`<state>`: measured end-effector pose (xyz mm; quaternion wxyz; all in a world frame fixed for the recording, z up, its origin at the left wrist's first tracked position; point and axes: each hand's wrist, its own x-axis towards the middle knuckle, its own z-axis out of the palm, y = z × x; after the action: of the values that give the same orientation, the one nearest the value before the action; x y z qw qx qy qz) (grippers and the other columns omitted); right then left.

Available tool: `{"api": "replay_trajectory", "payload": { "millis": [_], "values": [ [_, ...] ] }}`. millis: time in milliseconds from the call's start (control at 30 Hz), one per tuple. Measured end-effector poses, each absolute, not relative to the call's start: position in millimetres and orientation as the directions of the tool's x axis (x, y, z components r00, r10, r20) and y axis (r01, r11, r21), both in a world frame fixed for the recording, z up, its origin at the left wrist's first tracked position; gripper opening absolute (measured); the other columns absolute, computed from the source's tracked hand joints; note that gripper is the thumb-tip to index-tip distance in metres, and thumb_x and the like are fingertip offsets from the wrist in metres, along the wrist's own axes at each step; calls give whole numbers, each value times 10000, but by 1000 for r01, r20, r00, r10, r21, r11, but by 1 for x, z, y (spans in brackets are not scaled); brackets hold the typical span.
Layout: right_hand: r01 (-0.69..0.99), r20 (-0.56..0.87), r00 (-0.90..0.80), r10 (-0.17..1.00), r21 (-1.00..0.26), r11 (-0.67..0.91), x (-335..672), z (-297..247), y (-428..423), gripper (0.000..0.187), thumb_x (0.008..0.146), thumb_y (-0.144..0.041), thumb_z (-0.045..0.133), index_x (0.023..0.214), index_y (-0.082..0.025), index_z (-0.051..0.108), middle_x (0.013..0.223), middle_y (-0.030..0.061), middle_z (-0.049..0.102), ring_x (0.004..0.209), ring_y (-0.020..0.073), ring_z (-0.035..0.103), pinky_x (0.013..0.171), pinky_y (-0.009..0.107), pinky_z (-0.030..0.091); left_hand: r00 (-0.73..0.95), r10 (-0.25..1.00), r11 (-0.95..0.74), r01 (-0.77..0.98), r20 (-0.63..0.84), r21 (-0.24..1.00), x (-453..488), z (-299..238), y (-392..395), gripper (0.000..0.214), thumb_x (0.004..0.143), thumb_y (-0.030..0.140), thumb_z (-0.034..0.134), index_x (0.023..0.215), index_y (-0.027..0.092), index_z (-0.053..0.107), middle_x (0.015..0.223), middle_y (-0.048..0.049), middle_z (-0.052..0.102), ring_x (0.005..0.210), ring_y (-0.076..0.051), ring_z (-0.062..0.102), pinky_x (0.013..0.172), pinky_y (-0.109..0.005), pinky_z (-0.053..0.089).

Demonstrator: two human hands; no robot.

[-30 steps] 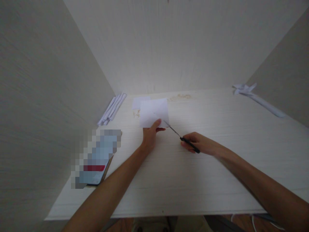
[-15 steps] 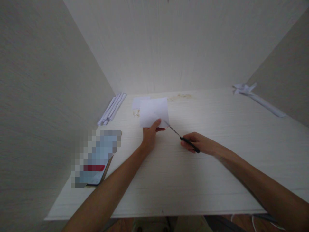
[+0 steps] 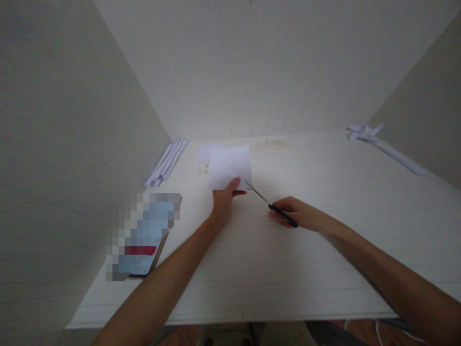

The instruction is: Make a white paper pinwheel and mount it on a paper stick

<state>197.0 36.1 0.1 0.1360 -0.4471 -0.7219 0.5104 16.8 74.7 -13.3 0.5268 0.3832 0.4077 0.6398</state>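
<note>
A white sheet of paper [image 3: 228,163] is pinched at its lower edge by my left hand [image 3: 226,198], thumb on top and fingers beneath. My right hand [image 3: 293,212] grips black-handled scissors [image 3: 283,215]. Their thin blades reach the paper's lower right corner, one of them lying over its face. The fingers inside the handles are partly hidden. Behind the held sheet, another piece of white paper [image 3: 207,152] lies flat and is partly covered by it.
Several rolled paper strips [image 3: 167,162] lie along the left wall. A phone [image 3: 147,240] with a blurred screen rests near my left forearm. By the right wall lies a long paper roll with a folded end [image 3: 392,153]. Yellowish stains [image 3: 272,143] mark the white tabletop [image 3: 223,288].
Almost nothing differs. The scissor blades have shifted very slightly at the paper's corner, while both hands keep their places and holds.
</note>
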Motion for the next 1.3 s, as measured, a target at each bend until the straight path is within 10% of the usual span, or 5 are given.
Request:
{"api": "replay_trajectory", "payload": {
  "millis": [1300],
  "values": [
    [524,-279,-555,784,-849,68,197,-1,37,436,717,-552,439,514,-176,355,467,-50,327,428,64,297,416,217,217,-165,986,-100,-384,38,918,17,-11,74,374,570,218,638,935,164,576,755,-12,610,575,-120,586,458,-222,500]
  ]
}}
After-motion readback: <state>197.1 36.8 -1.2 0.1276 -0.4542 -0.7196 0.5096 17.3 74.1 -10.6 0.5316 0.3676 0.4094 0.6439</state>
